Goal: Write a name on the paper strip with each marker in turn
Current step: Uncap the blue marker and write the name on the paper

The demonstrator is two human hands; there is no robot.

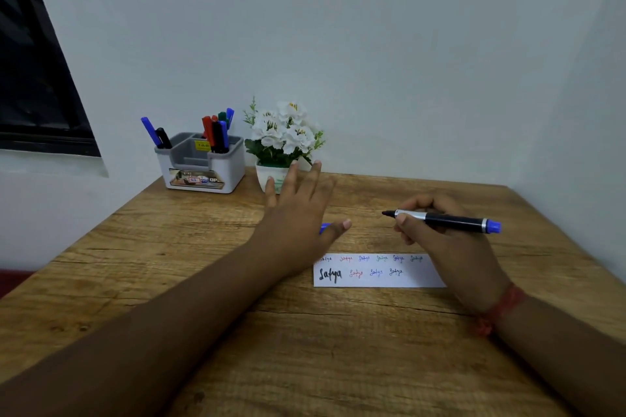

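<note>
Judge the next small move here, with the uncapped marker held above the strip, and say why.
Probably lower the right hand so the marker tip meets the blank space after the last name in the lower row of the paper strip. The tip is bare and off the paper, and its blue cap seems to lie under the open left hand.

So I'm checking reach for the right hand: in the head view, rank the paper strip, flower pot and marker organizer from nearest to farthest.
1. paper strip, just below the right hand, its right end under it.
2. flower pot, back centre.
3. marker organizer, back left.
</note>
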